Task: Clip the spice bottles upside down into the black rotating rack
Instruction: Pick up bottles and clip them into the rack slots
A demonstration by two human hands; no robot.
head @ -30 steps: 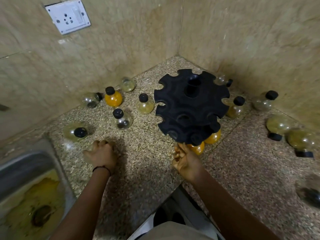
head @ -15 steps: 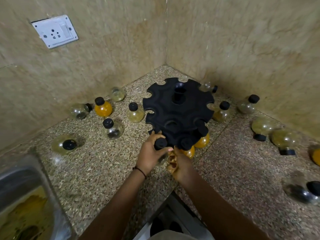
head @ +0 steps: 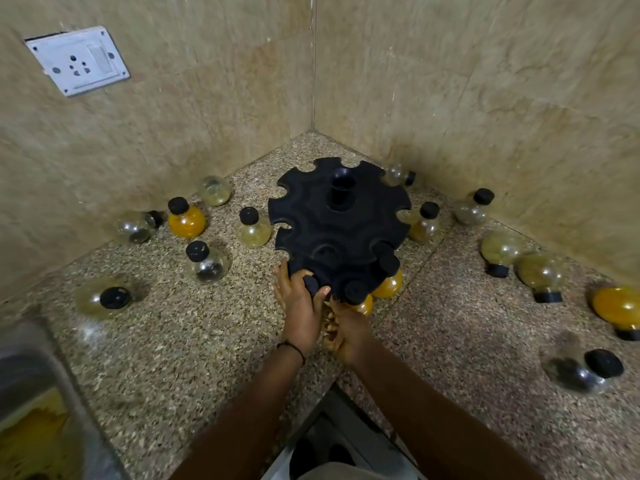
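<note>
The black rotating rack (head: pixel 341 226) stands in the corner of a speckled stone counter. Two orange spice bottles (head: pixel 390 287) hang clipped in its front-right notches, caps in the rack. My left hand (head: pixel 300 308) is shut on a clear spice bottle; its black cap (head: pixel 311 285) sits at the rack's front edge, and its body is hidden by my fingers. My right hand (head: pixel 348 332) is curled just below and to the right, pressed against the left hand. What it grips is hidden.
Several loose bottles lie left of the rack, among them an orange one (head: pixel 187 221) and a clear one (head: pixel 207 265). Several more stand on the right, some cap-down (head: pixel 542 277). A steel sink (head: pixel 31 372) is at lower left, and the counter edge (head: pixel 311 403) is near me.
My left hand picked up a clear bottle from the counter at the left and carried it to the rack's front edge. My right hand stayed under that edge.
</note>
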